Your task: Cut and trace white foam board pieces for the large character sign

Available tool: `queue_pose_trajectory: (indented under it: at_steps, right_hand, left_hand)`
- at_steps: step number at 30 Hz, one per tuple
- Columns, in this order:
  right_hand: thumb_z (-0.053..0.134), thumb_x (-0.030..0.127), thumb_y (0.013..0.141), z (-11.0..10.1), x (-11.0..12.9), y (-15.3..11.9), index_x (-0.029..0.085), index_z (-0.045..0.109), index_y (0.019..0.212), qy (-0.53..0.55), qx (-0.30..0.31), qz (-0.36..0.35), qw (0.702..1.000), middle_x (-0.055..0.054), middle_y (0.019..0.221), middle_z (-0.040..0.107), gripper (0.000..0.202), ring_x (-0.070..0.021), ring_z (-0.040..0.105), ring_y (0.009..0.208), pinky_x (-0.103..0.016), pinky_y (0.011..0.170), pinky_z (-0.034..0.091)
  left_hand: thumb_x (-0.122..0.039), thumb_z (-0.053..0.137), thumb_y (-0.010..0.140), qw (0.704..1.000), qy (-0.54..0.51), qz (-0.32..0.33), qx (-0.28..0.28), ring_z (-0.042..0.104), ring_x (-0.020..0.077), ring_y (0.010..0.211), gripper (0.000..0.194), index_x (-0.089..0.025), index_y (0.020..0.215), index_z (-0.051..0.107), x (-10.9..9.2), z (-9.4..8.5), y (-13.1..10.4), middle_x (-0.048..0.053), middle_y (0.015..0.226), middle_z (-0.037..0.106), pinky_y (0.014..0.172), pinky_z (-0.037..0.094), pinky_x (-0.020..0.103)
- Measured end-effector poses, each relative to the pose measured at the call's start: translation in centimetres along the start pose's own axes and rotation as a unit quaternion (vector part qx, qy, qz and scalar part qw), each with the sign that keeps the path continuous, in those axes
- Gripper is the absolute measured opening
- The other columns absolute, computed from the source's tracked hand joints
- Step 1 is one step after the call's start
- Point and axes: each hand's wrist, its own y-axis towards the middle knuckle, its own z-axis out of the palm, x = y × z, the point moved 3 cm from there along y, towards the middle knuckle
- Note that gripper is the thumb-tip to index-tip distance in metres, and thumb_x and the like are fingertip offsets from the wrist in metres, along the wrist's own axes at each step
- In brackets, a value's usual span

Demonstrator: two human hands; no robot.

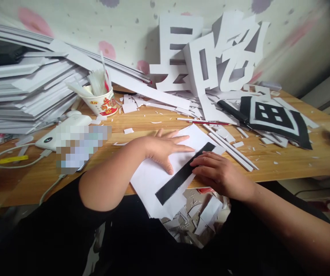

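White sheets [146,180] lie at the table's front edge and overhang it. Across them, slanting up to the right, is a flat black strip [179,178]. My left hand [165,149] rests on the sheets to the left of the strip, with its fingers spread and nothing held. At the strip's right side, my right hand [215,170] has its fingers bent and pressed together, the fingertips touching the strip's edge. Its thumb is hidden, and whether it grips the strip does not show.
Large white cut-out characters [179,50] stand at the back. A black stencil sheet [277,119] and a black-handled knife [234,113] lie right. Left are a paper cup [103,103], stacked white boards [23,92], a white power bank [64,130] and cables. Scraps fill a bin below.
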Motion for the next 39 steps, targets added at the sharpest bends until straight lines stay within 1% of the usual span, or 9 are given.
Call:
queue_pose_trajectory:
  at_steps: [3, 7, 11, 16, 20, 26, 30, 36, 39]
  right_hand:
    - [0.056, 0.015, 0.093, 0.1, 0.4, -0.1, 0.014, 0.067, 0.094, -0.011, -0.005, 0.006, 1.000, -0.012, 0.102, 0.070, 0.011, -0.0254, 0.064, 0.095, -0.045, 0.086, 0.053]
    - [0.056, 0.013, 0.093, 0.4, 0.7, -0.3, 0.013, 0.068, 0.096, -0.027, -0.004, 0.006, 1.000, -0.013, 0.103, 0.070, 0.013, -0.0268, 0.064, 0.096, -0.046, 0.084, 0.054]
    - [0.055, 0.014, 0.093, 0.4, 0.7, -0.4, 0.014, 0.068, 0.095, -0.024, 0.001, 0.010, 1.000, -0.013, 0.104, 0.070, 0.014, -0.0261, 0.064, 0.095, -0.043, 0.082, 0.055]
    - [0.052, 0.014, 0.094, 0.2, 0.9, 0.1, 0.014, 0.069, 0.092, -0.029, 0.003, 0.016, 0.999, -0.012, 0.104, 0.071, 0.018, -0.0258, 0.065, 0.096, -0.041, 0.081, 0.056]
    - [0.051, 0.013, 0.094, 0.1, 0.9, 0.5, 0.015, 0.069, 0.087, -0.034, 0.011, 0.024, 0.999, -0.010, 0.102, 0.071, 0.020, -0.0237, 0.065, 0.095, -0.038, 0.080, 0.055]
    - [0.049, 0.014, 0.096, -1.6, -2.0, -0.6, 0.015, 0.070, 0.089, -0.062, 0.043, 0.037, 0.996, -0.009, 0.102, 0.071, 0.022, -0.0218, 0.066, 0.091, -0.036, 0.078, 0.056]
    - [0.046, 0.016, 0.098, -3.0, -4.3, -1.6, 0.015, 0.071, 0.090, -0.065, 0.057, 0.043, 0.995, -0.010, 0.104, 0.072, 0.027, -0.0216, 0.067, 0.090, -0.036, 0.077, 0.056]
    - [0.046, 0.019, 0.099, -3.0, -4.9, -2.0, 0.015, 0.069, 0.105, -0.075, 0.053, 0.055, 0.994, -0.011, 0.104, 0.071, 0.024, -0.0203, 0.067, 0.091, -0.033, 0.078, 0.055]
    - [0.048, 0.017, 0.097, -2.8, -5.1, -2.3, 0.015, 0.070, 0.095, -0.075, 0.047, 0.085, 0.992, -0.010, 0.104, 0.071, 0.022, -0.0187, 0.068, 0.089, -0.030, 0.076, 0.055]
  left_hand:
    - [-0.049, 0.071, 0.070, 0.998, -0.017, 0.055, 0.014, -0.012, 0.0349, 0.148, 0.088, -0.051, 0.146, 0.028, 0.1, 0.2, 0.2, -0.011, 0.163, -0.001, 0.112, -0.002, 0.066]
    - [-0.044, 0.070, 0.071, 0.997, -0.026, 0.070, 0.009, -0.011, 0.0327, 0.148, 0.081, -0.052, 0.143, 0.034, 0.7, 0.4, 0.3, -0.014, 0.162, 0.002, 0.113, -0.002, 0.063]
    - [-0.053, 0.071, 0.068, 0.998, -0.017, 0.063, 0.021, -0.012, 0.0315, 0.148, 0.088, -0.049, 0.146, 0.031, 0.4, 0.4, 0.3, -0.012, 0.163, 0.000, 0.114, -0.001, 0.062]
    - [-0.068, 0.071, 0.060, 1.000, -0.011, 0.021, -0.009, -0.010, 0.0373, 0.148, 0.109, -0.047, 0.151, 0.015, -0.5, 0.5, 0.2, -0.004, 0.164, -0.005, 0.109, -0.004, 0.071]
    - [-0.064, 0.076, 0.056, 1.000, -0.011, 0.007, -0.009, -0.009, 0.0428, 0.147, 0.108, -0.049, 0.149, 0.023, -0.6, 0.9, 0.4, -0.003, 0.164, -0.003, 0.108, -0.005, 0.073]
    - [-0.066, 0.078, 0.055, 1.000, -0.011, 0.006, -0.013, -0.004, 0.0459, 0.146, 0.108, -0.046, 0.149, 0.027, -0.6, 0.7, 0.4, 0.001, 0.164, 0.002, 0.107, -0.005, 0.075]
    - [-0.069, 0.080, 0.051, 1.000, -0.010, -0.012, -0.006, -0.007, 0.0447, 0.146, 0.113, -0.049, 0.148, 0.026, -1.0, 0.5, 0.3, 0.001, 0.164, 0.001, 0.108, -0.005, 0.073]
    - [-0.068, 0.080, 0.051, 1.000, -0.006, -0.023, 0.006, -0.006, 0.0457, 0.146, 0.112, -0.048, 0.148, 0.027, -1.1, 0.3, 0.2, 0.003, 0.164, 0.001, 0.108, -0.005, 0.075]
    - [-0.068, 0.078, 0.054, 1.000, -0.004, -0.027, 0.007, -0.006, 0.0454, 0.146, 0.110, -0.048, 0.148, 0.026, -1.1, 0.2, 0.1, 0.002, 0.164, -0.002, 0.107, -0.005, 0.076]
